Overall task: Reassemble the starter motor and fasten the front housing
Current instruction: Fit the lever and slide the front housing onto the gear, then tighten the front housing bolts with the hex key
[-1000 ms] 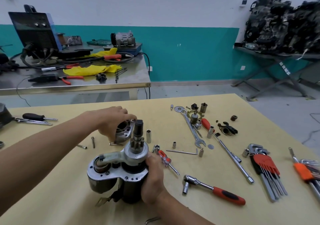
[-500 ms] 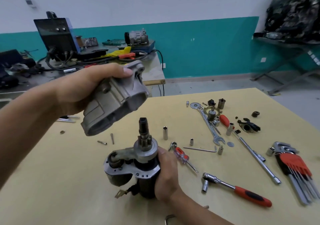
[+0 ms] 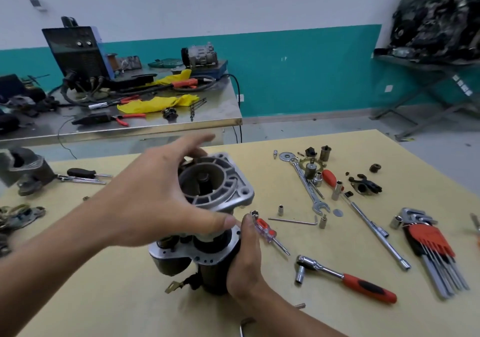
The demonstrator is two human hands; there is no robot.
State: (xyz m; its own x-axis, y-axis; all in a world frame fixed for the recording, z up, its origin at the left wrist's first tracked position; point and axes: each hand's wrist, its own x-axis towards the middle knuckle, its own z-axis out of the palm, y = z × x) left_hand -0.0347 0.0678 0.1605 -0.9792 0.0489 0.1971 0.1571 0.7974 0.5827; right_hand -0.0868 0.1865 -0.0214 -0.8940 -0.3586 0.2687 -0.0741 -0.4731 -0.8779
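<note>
Left hand (image 3: 161, 199) curls round the front housing (image 3: 233, 178), pinching its rim. It sits over the shaft (image 3: 204, 180), apparently not seated yet on the motor body (image 3: 210, 277), upright on the worktop (image 3: 104, 297). Right hand (image 3: 245, 256) grips that body. Keep housing square, line up bolt holes (image 3: 244, 192), then press — no forcing.

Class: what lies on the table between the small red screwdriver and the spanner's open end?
An L-shaped hex key, one small socket beyond it, another socket by its bend, all in the head view.
</note>
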